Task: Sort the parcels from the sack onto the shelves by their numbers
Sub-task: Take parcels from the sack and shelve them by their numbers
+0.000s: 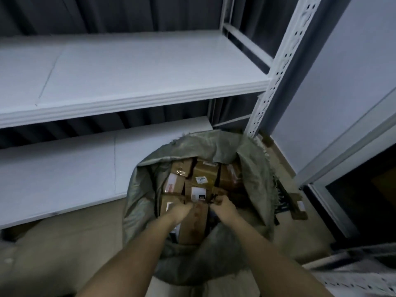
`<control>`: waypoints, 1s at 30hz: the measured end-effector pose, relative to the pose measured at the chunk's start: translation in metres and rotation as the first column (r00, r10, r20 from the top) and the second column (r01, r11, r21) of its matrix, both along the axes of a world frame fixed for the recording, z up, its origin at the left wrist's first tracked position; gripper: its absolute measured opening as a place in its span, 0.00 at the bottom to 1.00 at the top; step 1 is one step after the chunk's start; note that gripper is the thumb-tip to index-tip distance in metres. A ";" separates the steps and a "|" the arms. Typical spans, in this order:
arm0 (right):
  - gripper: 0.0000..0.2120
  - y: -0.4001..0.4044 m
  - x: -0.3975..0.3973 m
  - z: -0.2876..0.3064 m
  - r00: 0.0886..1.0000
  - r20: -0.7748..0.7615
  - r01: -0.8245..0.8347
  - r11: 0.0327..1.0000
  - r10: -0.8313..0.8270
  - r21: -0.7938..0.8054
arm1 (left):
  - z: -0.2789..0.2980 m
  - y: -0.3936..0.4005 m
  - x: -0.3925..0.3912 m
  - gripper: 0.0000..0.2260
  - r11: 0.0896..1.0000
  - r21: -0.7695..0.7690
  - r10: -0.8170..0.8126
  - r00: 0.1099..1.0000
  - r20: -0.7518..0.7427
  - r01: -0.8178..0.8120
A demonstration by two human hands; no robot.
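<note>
A dim storeroom with dark curtains behind white metal shelving: the upper shelf (132, 82) and the lower shelf (60, 168) stretch away up and left of the fingers, and a perforated white upright (276, 69) rises beyond them to the right. On the tan floor (64, 243) stands the grey-green sack (214, 144), its mouth open around both hands. The left hand (182, 211) and right hand (225, 207) reach in side by side, fingers curled onto the top edge of a brown parcel (192, 228) just beneath them. Just beyond the fingers lie more parcels, one bearing a white label (201, 179) reading 3007. A flattened piece of cardboard (297, 207) lies right of the sack.
</note>
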State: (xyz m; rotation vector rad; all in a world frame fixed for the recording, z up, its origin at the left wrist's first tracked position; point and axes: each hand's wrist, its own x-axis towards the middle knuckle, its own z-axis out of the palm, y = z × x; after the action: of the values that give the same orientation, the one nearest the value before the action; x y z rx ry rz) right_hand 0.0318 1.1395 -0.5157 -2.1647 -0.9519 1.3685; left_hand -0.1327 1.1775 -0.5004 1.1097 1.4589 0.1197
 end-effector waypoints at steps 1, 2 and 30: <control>0.13 0.003 -0.002 -0.012 0.999 -0.034 0.014 1.000 -0.015 -0.020 | -0.015 0.003 -0.001 0.22 1.000 -0.003 0.007 1.000 -0.005 -0.007; 0.10 0.006 -0.005 -0.020 0.997 -0.069 0.023 0.999 -0.025 -0.029 | -0.028 0.007 -0.001 0.19 1.000 -0.011 0.023 1.000 -0.012 -0.023; 0.31 0.057 -0.038 -0.010 0.779 -0.281 0.549 0.826 -0.561 -0.128 | -0.018 0.060 0.010 0.31 0.860 -0.211 0.493 0.863 0.105 -0.465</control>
State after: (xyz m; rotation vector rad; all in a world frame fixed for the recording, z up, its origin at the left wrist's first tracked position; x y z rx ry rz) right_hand -0.0066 1.1969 -0.5257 -1.9458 -0.1340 1.3557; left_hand -0.1228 1.2380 -0.5184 0.5555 1.5453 0.4118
